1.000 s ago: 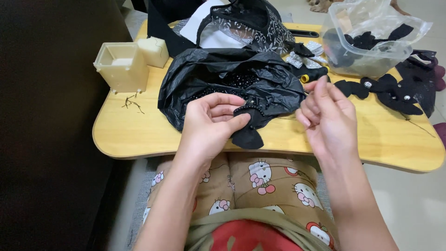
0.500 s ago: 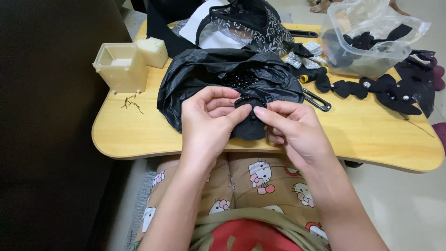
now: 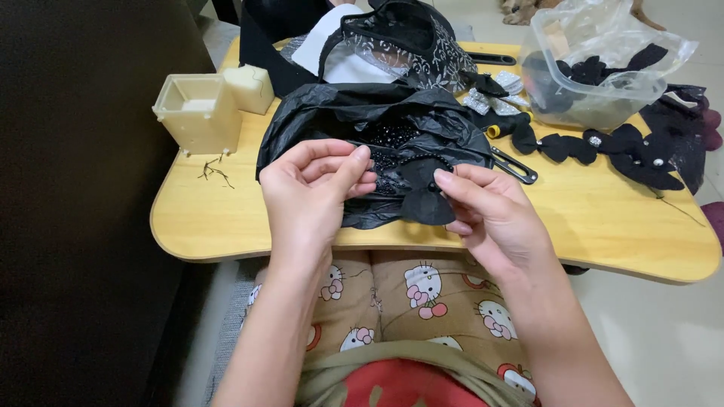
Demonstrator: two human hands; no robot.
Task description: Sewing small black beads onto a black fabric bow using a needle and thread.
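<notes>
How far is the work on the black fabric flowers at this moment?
Several finished black flowers with small studs lie on the wooden table. In hand: the left hand and right hand hold a black flower piece over the black plastic bag of beads. More black pieces wait in the clear container.

fabric flower: plain black | plastic bag: glossy black | beads: black, shiny | table: light yellow wood | box: cream | trousers: tan, cartoon-cat print | lace: black floral
</notes>
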